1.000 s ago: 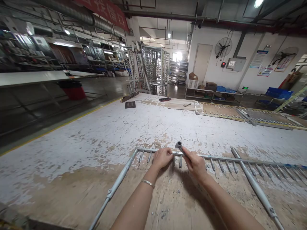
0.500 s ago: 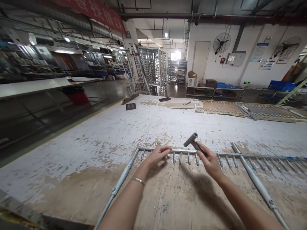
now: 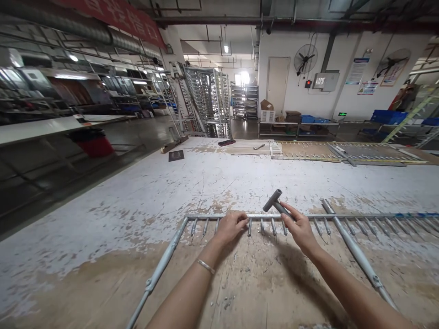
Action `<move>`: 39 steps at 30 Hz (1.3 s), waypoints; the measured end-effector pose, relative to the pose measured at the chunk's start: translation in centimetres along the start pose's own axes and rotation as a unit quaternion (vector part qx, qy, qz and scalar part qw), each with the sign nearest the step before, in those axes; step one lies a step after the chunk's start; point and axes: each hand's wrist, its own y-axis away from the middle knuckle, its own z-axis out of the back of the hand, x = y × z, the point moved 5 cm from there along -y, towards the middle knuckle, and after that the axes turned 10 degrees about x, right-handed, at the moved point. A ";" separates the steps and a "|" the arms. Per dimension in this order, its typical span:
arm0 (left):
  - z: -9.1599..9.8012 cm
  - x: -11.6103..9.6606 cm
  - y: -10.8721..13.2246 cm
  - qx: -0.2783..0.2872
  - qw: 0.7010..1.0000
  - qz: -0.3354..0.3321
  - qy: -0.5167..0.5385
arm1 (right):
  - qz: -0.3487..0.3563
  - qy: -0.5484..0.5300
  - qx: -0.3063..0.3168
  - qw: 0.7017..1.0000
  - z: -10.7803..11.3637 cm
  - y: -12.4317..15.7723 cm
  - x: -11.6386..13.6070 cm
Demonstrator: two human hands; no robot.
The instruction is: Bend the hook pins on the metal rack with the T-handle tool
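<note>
Across the table lies a metal frame [image 3: 298,216], its bar lined with several short coil springs [image 3: 273,227] ending in thin hooks. My left hand [image 3: 233,227] is at this bar, fingers bent and tips pressed together just beside one spring. Whatever the fingertips pinch is hidden. In my right hand [image 3: 302,230] is a T-shaped metal hammer [image 3: 273,200] with a tubular head. Its handle is gripped between thumb and fingers, and the head sits raised above the bar.
Two thick side rods [image 3: 166,257] of the frame run toward me. Small metal bits [image 3: 226,301] are scattered on the worn tabletop [image 3: 137,196]. Farther back lie a wrench [image 3: 259,146], a dark flat plate [image 3: 176,156] and another spring-lined frame [image 3: 308,151]. Metal racks [image 3: 206,100] stand beyond.
My view has turned slightly right. My left hand has shifted right along the bar by about one spring, and its fingers are more curled. The hammer stays raised in my right hand.
</note>
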 end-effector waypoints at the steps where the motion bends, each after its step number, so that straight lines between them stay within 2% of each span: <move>1: -0.1 0.3 -0.3 -0.024 0.999 0.029 0.005 | 0.008 0.006 -0.005 1.000 -0.1 -0.1 0.4; 5: -0.7 0.4 -1.0 -0.095 0.989 0.115 -0.005 | 0.086 0.089 -0.018 0.992 -1.1 -0.5 2.5; 9: -1.3 0.1 -1.1 -0.103 0.988 0.115 -0.009 | 0.194 0.207 0.003 0.959 -3.3 -0.5 2.6; 11: -1.5 0.2 -1.0 -0.109 0.988 0.106 -0.008 | 0.185 0.300 0.045 0.935 -4.6 -0.8 1.4; 14: -1.9 0.4 -0.8 -0.122 0.988 0.090 0.011 | 0.125 0.404 0.103 0.900 -5.6 -1.3 -0.2; 16: -2.1 0.4 -0.8 -0.130 0.988 0.076 0.023 | 0.135 0.409 0.099 0.897 -5.4 -1.4 0.0; 20: -2.2 0.4 -0.9 -0.145 0.987 0.066 0.033 | 0.210 0.354 0.044 0.910 -4.9 -1.0 1.3; 22: -2.3 0.4 -0.9 -0.148 0.986 0.069 0.035 | 0.196 0.378 0.055 0.903 -5.2 -1.1 1.0; 26: -2.4 0.7 -1.0 -0.154 0.985 0.064 0.046 | 0.131 0.465 0.119 0.867 -5.9 -1.7 0.5; 30: -2.5 0.8 -1.0 -0.162 0.984 0.064 0.036 | 0.191 0.420 0.076 0.884 -5.5 -1.8 2.2; 32: -2.5 0.7 -1.0 -0.163 0.984 0.066 0.038 | 0.193 0.415 0.064 0.887 -5.3 -1.8 2.1; 36: -2.5 0.6 -1.0 -0.158 0.984 0.058 0.056 | 0.141 0.469 0.115 0.865 -5.6 -2.0 0.7; 39: -2.5 0.6 -1.0 -0.163 0.984 0.052 0.056 | 0.174 0.437 0.096 0.877 -5.3 -2.0 1.4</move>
